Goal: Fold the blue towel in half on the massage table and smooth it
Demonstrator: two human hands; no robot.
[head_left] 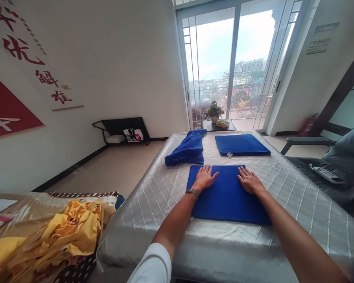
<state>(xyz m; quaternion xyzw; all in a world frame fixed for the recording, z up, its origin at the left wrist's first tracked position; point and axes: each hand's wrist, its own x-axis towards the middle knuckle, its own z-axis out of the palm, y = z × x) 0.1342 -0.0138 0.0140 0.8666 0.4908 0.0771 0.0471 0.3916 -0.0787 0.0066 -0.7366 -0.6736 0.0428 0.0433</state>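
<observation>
A flat blue towel (227,198) lies spread on the silver quilted mattress (297,196) in front of me. My left hand (205,177) rests flat on the towel's far left part, fingers stretched out. Its wrist wears a watch. My right hand (249,180) lies flat on the far right part, fingers also spread. Neither hand holds anything. Beyond them a crumpled blue towel (187,151) sits at the left. A neatly folded blue towel (240,144) lies at the right, near the mattress's far edge.
A pile of yellow and patterned bedding (53,232) lies at the lower left. A dark massage chair (336,169) stands at the right. A small table with a potted plant (214,112) stands before the glass balcony door. A black rack (122,129) leans by the left wall.
</observation>
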